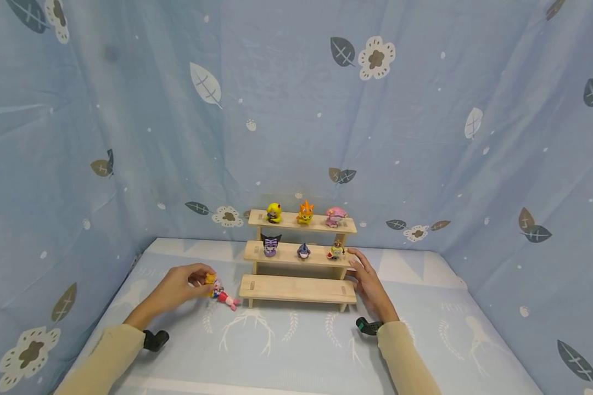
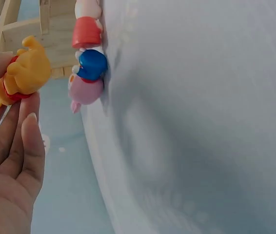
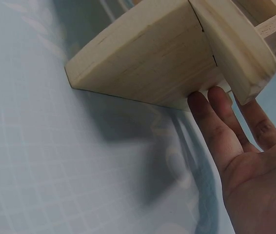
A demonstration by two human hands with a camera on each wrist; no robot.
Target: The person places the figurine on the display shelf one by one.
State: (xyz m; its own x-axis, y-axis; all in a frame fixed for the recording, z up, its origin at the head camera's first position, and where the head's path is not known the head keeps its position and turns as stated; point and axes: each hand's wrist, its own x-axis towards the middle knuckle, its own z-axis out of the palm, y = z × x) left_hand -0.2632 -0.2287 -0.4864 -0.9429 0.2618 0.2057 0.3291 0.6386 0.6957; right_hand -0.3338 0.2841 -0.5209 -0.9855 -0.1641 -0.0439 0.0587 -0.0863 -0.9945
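My left hand (image 1: 185, 282) pinches a small yellow-orange bear figurine (image 2: 28, 73) in a red top between thumb and fingers. Just below it lie pink-headed figurines, one in blue (image 2: 92, 64) and one in red (image 2: 87, 32), on the table left of the stand. At the stand's right end is my right hand (image 1: 370, 288), its fingertips touching the side support (image 3: 152, 63) of the three-step wooden stand (image 1: 296, 286). On the middle step sit a purple-and-black figurine (image 1: 270, 247), a small blue one (image 1: 303, 252) and a yellow-and-red one (image 1: 335, 251).
A yellow-haired figurine (image 1: 274, 213), an orange spiky one (image 1: 305, 213) and a pink one (image 1: 335, 216) occupy the top step. A pale patterned cloth (image 1: 296, 351) covers the table. Blue printed curtains (image 1: 286, 109) hang behind and on both sides.
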